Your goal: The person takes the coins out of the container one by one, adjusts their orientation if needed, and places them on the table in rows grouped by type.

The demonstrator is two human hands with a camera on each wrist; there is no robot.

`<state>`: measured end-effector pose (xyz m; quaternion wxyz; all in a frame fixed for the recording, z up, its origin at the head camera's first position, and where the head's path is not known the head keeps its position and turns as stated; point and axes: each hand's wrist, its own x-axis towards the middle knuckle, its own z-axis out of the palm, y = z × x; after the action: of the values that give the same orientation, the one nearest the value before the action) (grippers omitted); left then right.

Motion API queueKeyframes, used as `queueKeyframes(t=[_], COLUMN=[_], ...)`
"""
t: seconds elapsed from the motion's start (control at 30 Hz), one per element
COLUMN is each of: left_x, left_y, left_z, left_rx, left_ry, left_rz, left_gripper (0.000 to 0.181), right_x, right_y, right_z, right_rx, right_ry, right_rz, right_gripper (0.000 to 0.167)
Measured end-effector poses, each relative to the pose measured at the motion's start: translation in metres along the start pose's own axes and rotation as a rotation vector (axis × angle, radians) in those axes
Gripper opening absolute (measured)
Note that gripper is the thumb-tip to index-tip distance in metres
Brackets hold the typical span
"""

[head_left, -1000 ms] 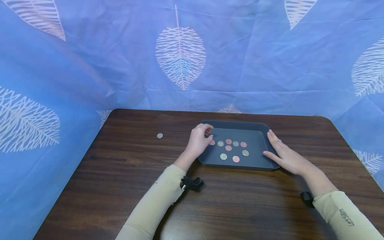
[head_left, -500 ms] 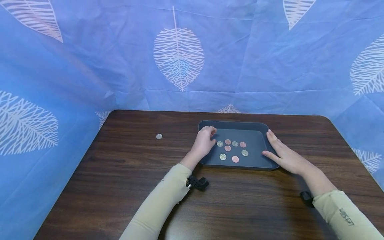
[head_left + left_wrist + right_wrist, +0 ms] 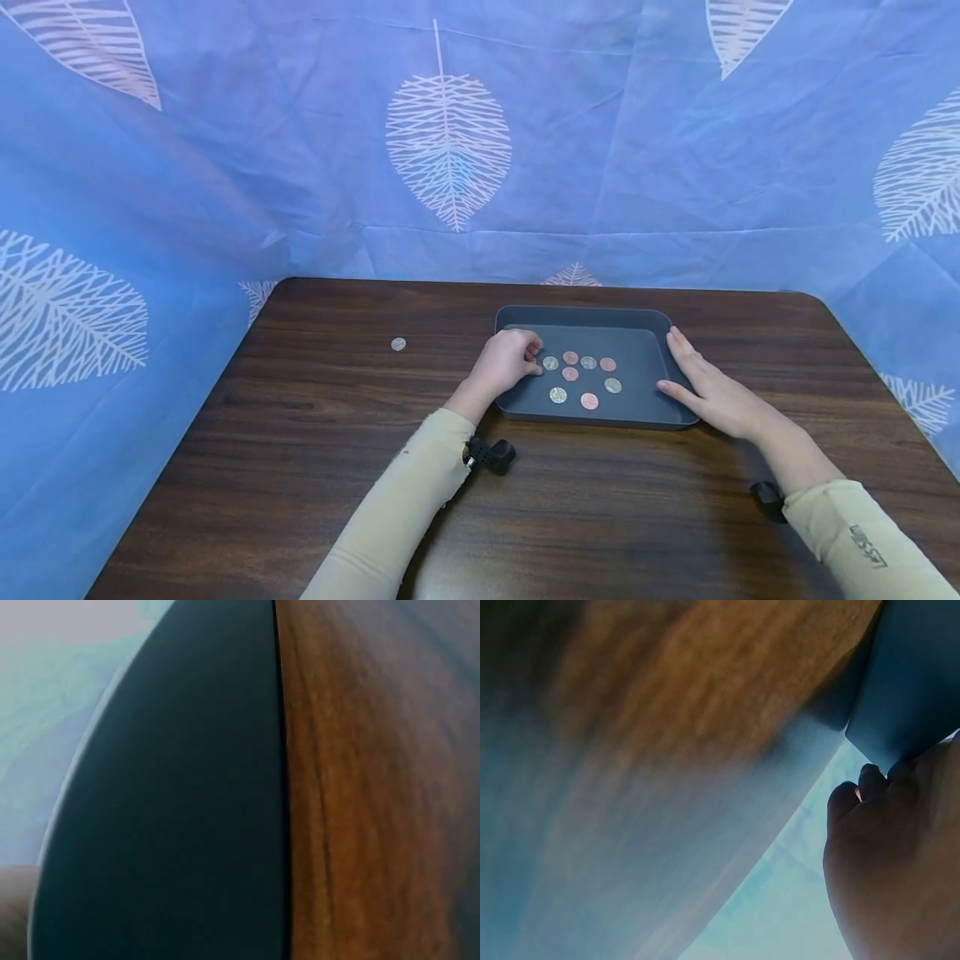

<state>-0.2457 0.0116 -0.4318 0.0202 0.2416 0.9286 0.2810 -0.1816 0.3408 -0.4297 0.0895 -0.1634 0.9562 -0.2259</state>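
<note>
In the head view a dark grey tray (image 3: 637,400) lies on the table with several silver and copper-coloured coins in it. My left hand (image 3: 501,367) reaches over its left side, fingers bent and thumb tip near a silver coin (image 3: 551,363). Whatever lies between or under those fingertips is hidden. Against the tray's right edge rests my right hand (image 3: 712,390), fingers extended, thumb over the rim. The left wrist view is filled by the tray's outer wall (image 3: 172,795). In the right wrist view, my right hand (image 3: 889,847) touches a tray corner (image 3: 907,690).
A single silver coin (image 3: 398,343) lies on the brown wooden table (image 3: 337,400), left of the tray. Behind the table hangs a blue cloth (image 3: 600,150) with white leaf prints. Each wrist wears a black strap device.
My left hand has shifted slightly right and then lower over the tray's left side. A copper-coloured coin seen by its thumb earlier is out of sight. My right hand stays in place.
</note>
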Motion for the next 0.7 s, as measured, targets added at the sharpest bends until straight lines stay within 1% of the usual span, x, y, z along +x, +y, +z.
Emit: queueKeyframes(t=[0.07, 0.13, 0.23, 0.33, 0.4, 0.57, 0.7], left_x=[-0.0001, -0.0002, -0.0001, -0.0001, 0.0000, -0.0001, 0.0001], left_y=[-0.0008, -0.0017, -0.0028, -0.0026, -0.0024, -0.0015, -0.0009], left_z=[-0.0012, -0.0020, -0.0018, -0.0011, -0.0006, -0.0006, -0.0007], left_rx=[0.001, -0.004, -0.002, 0.015, 0.041, 0.072, 0.029], left_ry=[-0.021, -0.028, -0.022, -0.007, 0.001, -0.009, -0.024], left_rz=[0.005, 0.015, 0.026, 0.021, 0.014, 0.010, 0.005], left_gripper=[0.031, 0.027, 0.025, 0.027, 0.029, 0.027, 0.025], right_x=[0.0003, 0.0004, 0.0004, 0.0008, 0.0012, 0.0017, 0.0015], right_y=[0.0000, 0.0001, 0.0002, 0.0010, 0.0014, 0.0017, 0.0017], right_z=[0.0008, 0.0011, 0.0013, 0.0017, 0.0023, 0.0037, 0.0037], right_rx=[0.002, 0.007, 0.007, 0.006, 0.001, -0.007, -0.006], right_ry=[0.003, 0.004, 0.005, 0.008, 0.011, 0.021, 0.024], right_rz=[0.007, 0.006, 0.004, -0.002, -0.002, -0.001, 0.010], right_gripper=[0.081, 0.081, 0.081, 0.081, 0.081, 0.081, 0.080])
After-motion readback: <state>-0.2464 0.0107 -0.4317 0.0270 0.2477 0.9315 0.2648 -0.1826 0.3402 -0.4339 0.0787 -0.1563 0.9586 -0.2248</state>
